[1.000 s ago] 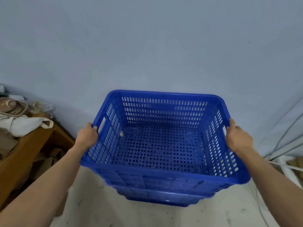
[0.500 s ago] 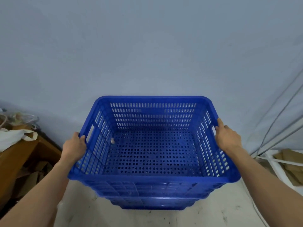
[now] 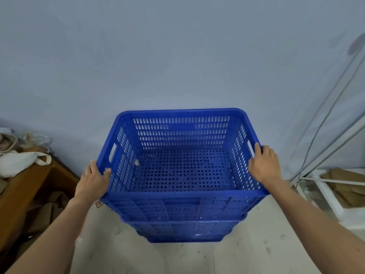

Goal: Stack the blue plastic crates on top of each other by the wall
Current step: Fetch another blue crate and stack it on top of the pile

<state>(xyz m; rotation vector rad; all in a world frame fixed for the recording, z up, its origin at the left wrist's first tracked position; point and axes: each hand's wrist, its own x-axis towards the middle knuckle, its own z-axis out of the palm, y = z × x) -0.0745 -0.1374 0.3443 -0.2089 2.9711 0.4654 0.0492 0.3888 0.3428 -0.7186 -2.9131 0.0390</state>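
A blue perforated plastic crate (image 3: pixel 181 206) sits on top of another blue crate (image 3: pixel 183 233) against the pale blue wall, only the lower one's front showing. My left hand (image 3: pixel 93 179) grips the top crate's left rim near the front corner, thumb over the edge. On the opposite side, my right hand (image 3: pixel 263 165) holds the right rim just in front of the handle slot. The top crate is empty except for a small pale scrap (image 3: pixel 136 162) on its floor.
A wooden table (image 3: pixel 21 186) with a white cloth bag (image 3: pixel 17 163) stands at the left. A white frame (image 3: pixel 325 192) holding brown paper stands at the right, with grey cables (image 3: pixel 324 119) running up the wall. Pale floor (image 3: pixel 197 258) lies in front.
The top crate has moved down and away toward the wall onto the lower crate. Both hands have slid back along the rims toward the front corners.
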